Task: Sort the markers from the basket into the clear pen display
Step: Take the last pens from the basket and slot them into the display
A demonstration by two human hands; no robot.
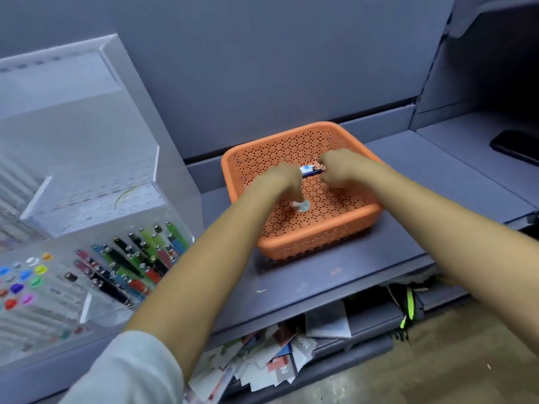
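An orange perforated basket (318, 237) sits on the grey shelf, and both my hands are inside it. A blue and white marker (309, 171) lies level between them. My left hand (281, 179) grips its left end with curled fingers, and one finger points down at a small pale round piece (302, 206) on the basket floor. My right hand (339, 169) pinches the marker's right end. The clear pen display (87, 304) stands at the left, with several coloured markers (140, 258) slotted in its lower tier.
A dark phone (516, 145) lies on the shelf at the far right. Loose papers (277, 354) are piled on a lower shelf below the basket. A black and green object (409, 307) hangs under the shelf edge. A grey wall panel backs the shelf.
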